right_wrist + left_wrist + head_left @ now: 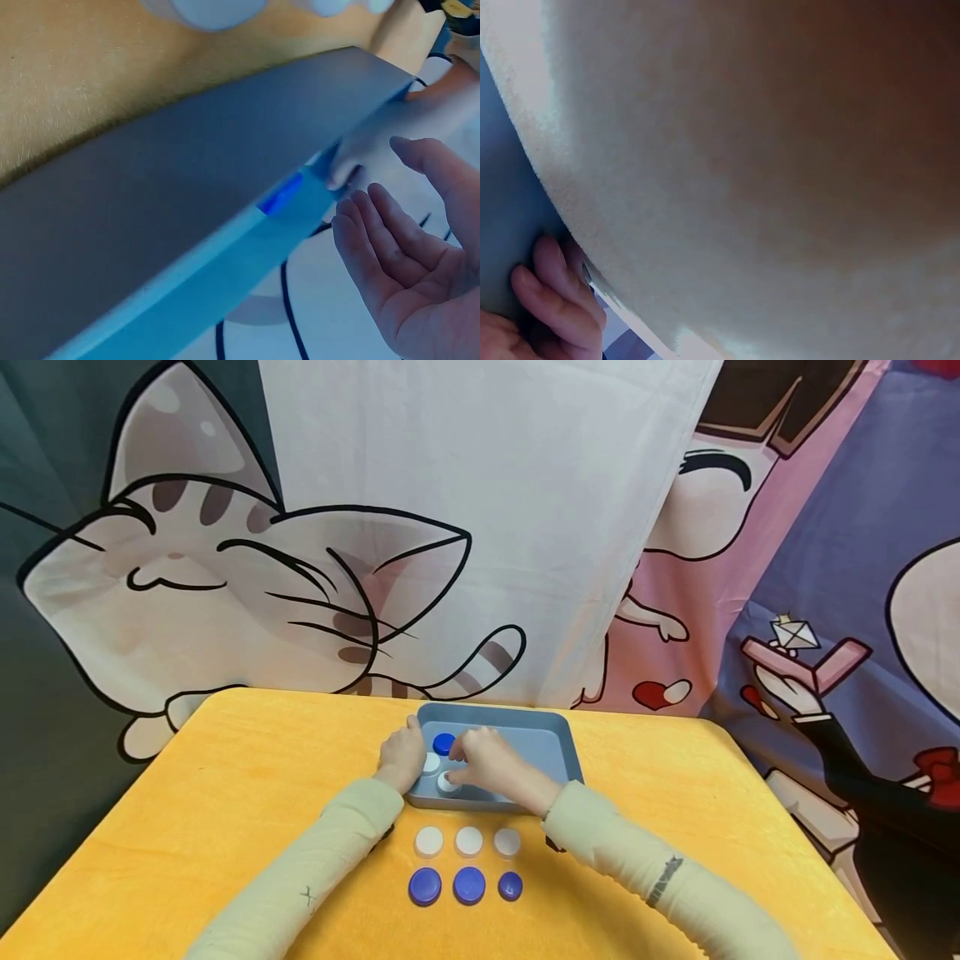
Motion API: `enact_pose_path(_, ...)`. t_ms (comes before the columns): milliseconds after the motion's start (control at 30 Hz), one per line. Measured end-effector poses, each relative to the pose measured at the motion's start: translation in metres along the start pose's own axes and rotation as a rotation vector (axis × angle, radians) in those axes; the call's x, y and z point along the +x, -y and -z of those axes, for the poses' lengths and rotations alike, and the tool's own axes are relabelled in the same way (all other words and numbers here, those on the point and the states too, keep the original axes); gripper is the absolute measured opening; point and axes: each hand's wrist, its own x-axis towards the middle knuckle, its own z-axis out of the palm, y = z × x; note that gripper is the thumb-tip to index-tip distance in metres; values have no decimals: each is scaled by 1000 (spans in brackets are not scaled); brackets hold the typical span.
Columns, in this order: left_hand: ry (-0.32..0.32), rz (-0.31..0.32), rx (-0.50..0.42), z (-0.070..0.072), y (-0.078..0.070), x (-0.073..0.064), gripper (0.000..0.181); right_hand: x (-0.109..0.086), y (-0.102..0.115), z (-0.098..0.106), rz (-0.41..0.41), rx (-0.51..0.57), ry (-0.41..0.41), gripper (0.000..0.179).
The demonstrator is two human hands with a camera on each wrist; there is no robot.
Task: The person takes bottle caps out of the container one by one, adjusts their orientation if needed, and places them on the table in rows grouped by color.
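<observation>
A grey-blue tray (517,804) lies near the far side of the yellow table. At its left end my left hand (402,756) grips the side wall; its curled fingers (562,300) show beside the tray in the left wrist view. Above the tray's left half, my right hand (491,764) hovers with loosely bent fingers, and the right wrist view shows nothing between them. Its thumb is close to a white cap (447,784); contact is unclear. Inside the tray are also another white cap (431,764) and a blue cap (444,744).
In front of the tray, white caps (468,842) form a row of three. A nearer row has three blue caps (469,886), the rightmost smaller. The yellow tabletop (300,760) extends around them. Behind hangs a cartoon-printed curtain (480,527).
</observation>
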Motion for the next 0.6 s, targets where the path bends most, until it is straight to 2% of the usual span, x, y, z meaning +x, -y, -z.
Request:
enact_pose_path(233, 31, 14, -11, 0, 1, 1, 19, 9, -6, -15, 25, -26, 6, 31)
enact_pose_path(600, 59, 27, -36, 0, 3, 3, 24, 13, -9, -28, 71, -53, -13, 30)
